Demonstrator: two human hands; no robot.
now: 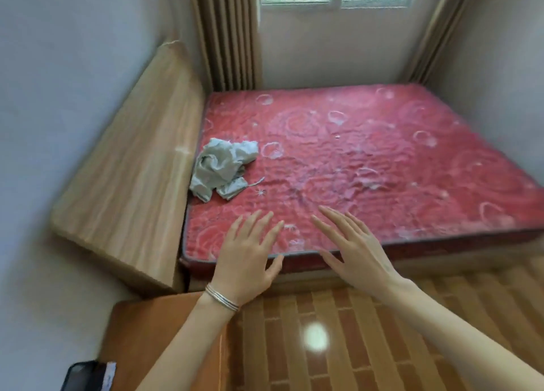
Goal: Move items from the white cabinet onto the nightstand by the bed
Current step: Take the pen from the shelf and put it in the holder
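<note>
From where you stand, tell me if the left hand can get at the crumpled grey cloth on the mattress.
Probably yes. The left hand is empty, fingers spread, and only bare red mattress lies between it and the grey cloth.

Home bedroom: bed (353, 167), curtains (229, 31).

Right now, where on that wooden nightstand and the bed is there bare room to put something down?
The nightstand top is bare from its far edge down to the left forearm; a dark phone crowds its near-left corner. The red mattress is open across its middle and right; only a crumpled grey cloth fills the patch beside the headboard.
</note>
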